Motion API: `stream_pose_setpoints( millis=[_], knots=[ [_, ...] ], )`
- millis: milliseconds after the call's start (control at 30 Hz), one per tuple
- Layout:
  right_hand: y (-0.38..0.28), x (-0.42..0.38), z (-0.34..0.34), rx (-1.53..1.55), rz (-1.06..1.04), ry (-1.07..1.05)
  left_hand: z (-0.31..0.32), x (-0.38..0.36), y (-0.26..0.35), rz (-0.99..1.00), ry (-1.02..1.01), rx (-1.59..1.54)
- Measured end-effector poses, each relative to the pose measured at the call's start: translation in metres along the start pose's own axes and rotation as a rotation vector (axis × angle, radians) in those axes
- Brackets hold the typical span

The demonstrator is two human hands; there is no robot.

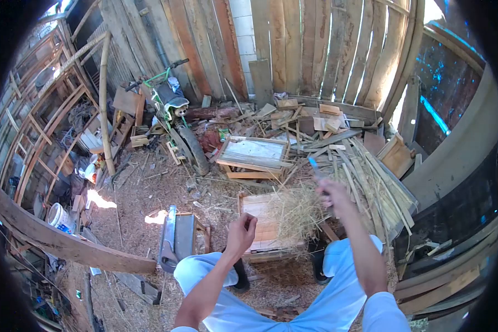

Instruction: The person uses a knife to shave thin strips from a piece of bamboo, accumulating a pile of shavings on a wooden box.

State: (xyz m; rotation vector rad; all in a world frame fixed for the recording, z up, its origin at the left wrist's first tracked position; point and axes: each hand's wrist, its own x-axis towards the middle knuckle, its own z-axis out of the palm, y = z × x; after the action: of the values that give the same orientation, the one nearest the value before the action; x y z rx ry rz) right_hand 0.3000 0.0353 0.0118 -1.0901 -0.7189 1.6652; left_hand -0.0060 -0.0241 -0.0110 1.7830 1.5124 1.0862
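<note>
My left hand (242,232) is closed in a pinch above the near left part of a shallow wooden crate (255,217). Whatever those fingers hold, if anything, is too small to make out. In my right hand (336,197) is a slim tool (314,165) with a shiny blue-looking tip, raised over the crate's right side; motion blur hides its exact kind. Dry straw (299,213) covers the right part of the crate, which sits on the ground between my feet.
A handsaw (170,238) lies on a small stool (187,235) at my left. Ahead stands another slatted wooden frame (252,156), with a small motorbike (177,119) behind it. Thin wood strips (373,185) are heaped at right. A white bucket (61,217) stands far left.
</note>
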Motion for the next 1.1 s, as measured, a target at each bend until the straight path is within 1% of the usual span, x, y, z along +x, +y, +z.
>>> stream_pose_setpoints(
  millis=[67, 133, 167, 233, 300, 400, 500, 567, 600, 700, 767, 833, 867, 1000, 1033, 1100],
  knots=[
    [0.02, -0.009, 0.032, -0.021, 0.036, -0.146, 0.011, 0.007, 0.001, -0.012, -0.024, -0.042],
    [0.031, -0.024, 0.067, -0.125, 0.129, -0.244, 0.016, 0.008, 0.01, -0.041, -0.048, -0.096],
    [0.042, -0.024, 0.072, -0.117, 0.131, -0.243, 0.019, 0.009, 0.014, -0.063, -0.069, -0.149],
    [0.055, -0.022, 0.083, -0.2, 0.13, -0.432, 0.022, 0.01, 0.016, -0.055, -0.11, -0.166],
    [0.059, -0.02, 0.083, -0.13, 0.171, -0.418, 0.026, 0.01, 0.016, -0.084, -0.109, -0.312],
    [0.058, -0.015, 0.078, -0.091, 0.196, -0.459, 0.021, 0.01, 0.016, -0.078, -0.14, -0.312],
    [0.054, -0.014, 0.072, -0.079, 0.268, -0.444, 0.025, 0.006, 0.018, -0.093, -0.133, -0.307],
    [0.046, -0.015, 0.072, -0.116, 0.279, -0.375, 0.021, 0.005, 0.023, -0.108, -0.144, -0.258],
    [0.044, -0.011, 0.068, -0.089, 0.274, -0.308, 0.018, 0.004, 0.026, -0.119, -0.149, -0.21],
    [0.028, -0.005, 0.055, -0.054, 0.245, -0.348, 0.02, 0.0, 0.025, -0.085, -0.115, -0.245],
    [0.024, -0.006, 0.056, -0.054, 0.263, -0.328, 0.019, 0.001, 0.025, -0.091, -0.117, -0.213],
    [0.017, -0.004, 0.048, -0.053, 0.253, -0.231, 0.018, -0.002, 0.023, -0.099, -0.119, -0.18],
    [0.013, 0.0, 0.04, -0.056, 0.253, -0.23, 0.018, -0.005, 0.018, -0.08, -0.108, -0.168],
    [-0.019, 0.023, -0.022, 0.097, 0.017, 0.006, 0.001, -0.019, 0.015, -0.03, -0.092, -0.097],
    [-0.022, 0.024, -0.042, 0.096, 0.014, 0.002, -0.001, -0.02, 0.009, -0.026, -0.088, -0.096],
    [-0.025, 0.033, -0.063, 0.245, -0.153, 0.05, -0.007, -0.02, -0.005, -0.144, -0.073, -0.189]
  ],
)
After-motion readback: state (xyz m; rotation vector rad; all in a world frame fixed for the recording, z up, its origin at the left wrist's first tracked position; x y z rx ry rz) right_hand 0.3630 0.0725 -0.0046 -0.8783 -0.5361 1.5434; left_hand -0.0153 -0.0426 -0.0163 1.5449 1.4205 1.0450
